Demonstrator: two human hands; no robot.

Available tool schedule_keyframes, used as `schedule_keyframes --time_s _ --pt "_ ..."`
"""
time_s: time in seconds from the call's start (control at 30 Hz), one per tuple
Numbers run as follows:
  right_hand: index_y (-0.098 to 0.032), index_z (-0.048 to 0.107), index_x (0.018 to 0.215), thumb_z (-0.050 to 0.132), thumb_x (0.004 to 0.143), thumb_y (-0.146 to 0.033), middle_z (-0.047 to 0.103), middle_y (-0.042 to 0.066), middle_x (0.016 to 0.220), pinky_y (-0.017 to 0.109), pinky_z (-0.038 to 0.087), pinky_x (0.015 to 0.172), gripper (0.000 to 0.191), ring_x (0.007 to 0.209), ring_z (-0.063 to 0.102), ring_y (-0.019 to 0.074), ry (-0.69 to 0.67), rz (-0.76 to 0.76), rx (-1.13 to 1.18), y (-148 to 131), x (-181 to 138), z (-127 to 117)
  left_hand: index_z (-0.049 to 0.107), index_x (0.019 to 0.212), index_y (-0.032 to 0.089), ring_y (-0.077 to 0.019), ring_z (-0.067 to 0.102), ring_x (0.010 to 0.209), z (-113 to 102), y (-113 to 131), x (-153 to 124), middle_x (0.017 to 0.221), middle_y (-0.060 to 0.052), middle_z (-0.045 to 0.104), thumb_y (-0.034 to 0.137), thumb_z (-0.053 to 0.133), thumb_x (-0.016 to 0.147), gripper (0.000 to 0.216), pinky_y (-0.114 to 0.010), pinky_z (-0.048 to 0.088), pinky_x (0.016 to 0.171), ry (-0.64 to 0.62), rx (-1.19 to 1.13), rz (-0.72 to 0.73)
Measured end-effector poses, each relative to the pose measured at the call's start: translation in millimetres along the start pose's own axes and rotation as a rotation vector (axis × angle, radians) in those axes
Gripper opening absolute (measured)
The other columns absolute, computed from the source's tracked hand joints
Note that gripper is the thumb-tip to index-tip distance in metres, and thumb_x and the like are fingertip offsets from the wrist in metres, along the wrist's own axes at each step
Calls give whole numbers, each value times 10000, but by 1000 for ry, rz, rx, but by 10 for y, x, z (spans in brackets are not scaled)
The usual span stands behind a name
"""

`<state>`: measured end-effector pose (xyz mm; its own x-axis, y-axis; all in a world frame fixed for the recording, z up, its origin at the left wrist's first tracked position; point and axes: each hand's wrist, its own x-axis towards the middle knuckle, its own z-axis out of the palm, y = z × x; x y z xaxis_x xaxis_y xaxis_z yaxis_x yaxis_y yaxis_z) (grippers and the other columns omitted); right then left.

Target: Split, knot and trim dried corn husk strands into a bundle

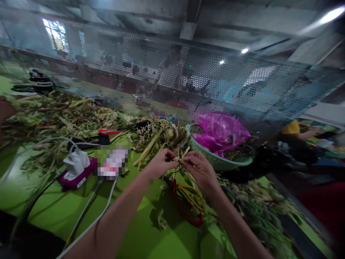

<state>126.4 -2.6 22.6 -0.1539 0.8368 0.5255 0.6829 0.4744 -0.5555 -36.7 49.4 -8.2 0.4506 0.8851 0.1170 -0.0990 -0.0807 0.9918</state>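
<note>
My left hand and my right hand meet over the green table, with fingertips pinched together. Between them is a pale strip of dried husk, its narrow end sticking up by the right fingers. Thin strands hang below; how they join is too small to make out. Just under my hands lie scissors with a red loop, its dark blades partly hidden, and a yellow loop beside it. A small curled scrap of husk rests on the table nearer to me.
Dried husks heap along the back and left. A green basket with a purple plastic bag stands behind my right hand. Left are a purple power strip, cables and a red-handled cutter. Perforated mesh borders the table. Another person's hand shows far left.
</note>
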Motion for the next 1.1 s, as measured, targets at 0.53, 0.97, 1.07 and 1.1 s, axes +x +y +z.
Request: schedule_keyframes --time_s 0.53,0.97,1.07,1.1 --pt "-209 640 782 533 853 -349 468 28 892 317 380 826 190 900 488 188 -99 165 156 34 20 -54 549 852 149 -115 496 745 5 73 -25 782 -1 559 214 596 724 151 -248 385 727 -98 -85 83" --pt "-195 607 642 591 778 -376 494 11 759 304 394 695 227 743 512 172 -63 215 59 6 16 -80 563 817 153 -122 508 734 75 9 -27 754 5 561 216 597 729 113 -244 401 713 -111 7 142" --pt "-192 601 654 632 751 -389 535 18 744 299 407 668 221 714 520 171 43 220 82 19 6 -47 562 830 156 -116 504 719 102 -21 -26 742 12 557 227 608 729 133 -236 401 698 -86 4 144" --pt "-192 603 678 649 740 -392 549 17 734 296 410 655 214 700 522 170 70 235 97 18 2 -39 559 832 157 -114 502 713 109 -32 -24 739 14 556 236 614 729 141 -235 402 692 -73 4 144"
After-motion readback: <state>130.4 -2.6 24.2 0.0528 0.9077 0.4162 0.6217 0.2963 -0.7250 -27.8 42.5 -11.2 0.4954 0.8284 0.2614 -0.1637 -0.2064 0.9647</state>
